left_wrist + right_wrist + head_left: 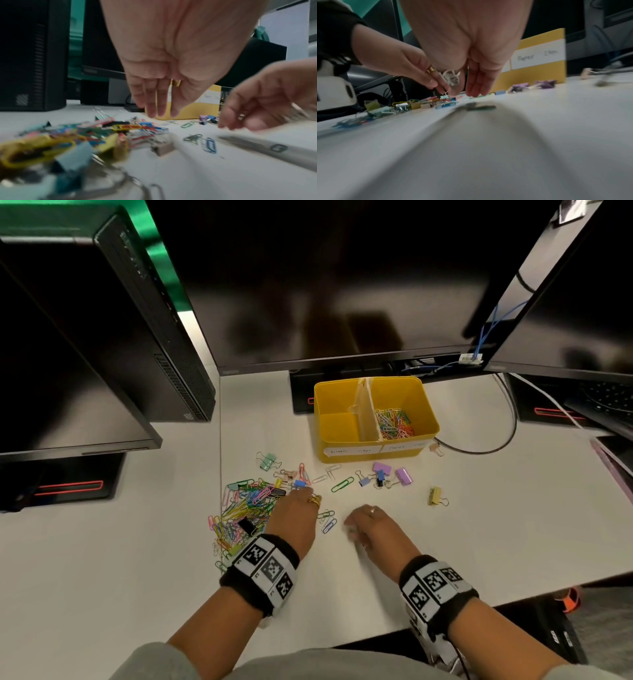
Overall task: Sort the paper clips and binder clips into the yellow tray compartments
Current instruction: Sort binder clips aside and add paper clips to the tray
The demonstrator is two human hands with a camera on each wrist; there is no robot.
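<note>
A white desk (479, 508) carries three dark monitors; the middle one (342, 285) stands at the far side. Just in front of it sits the yellow tray (428, 419), split by a divider. Its right compartment holds a heap of coloured paper clips (394, 422); its left compartment (337, 422) shows only bare floor. On the near left lies a big mixed pile of clips (243, 508). Between the pile and the tray, purple binder clips (394, 474) lie near the tray's front wall, a yellow binder clip (435, 495) lies apart at the right, and a green paper clip (342, 484) lies between. The left hand (294, 518) reaches over the pile's right edge, fingers straight and pointing down, grasping nothing visible. The right hand (370, 525) hovers just right of it, fingers loosely bent downward and blurred; I cannot tell whether it grasps anything.
</note>
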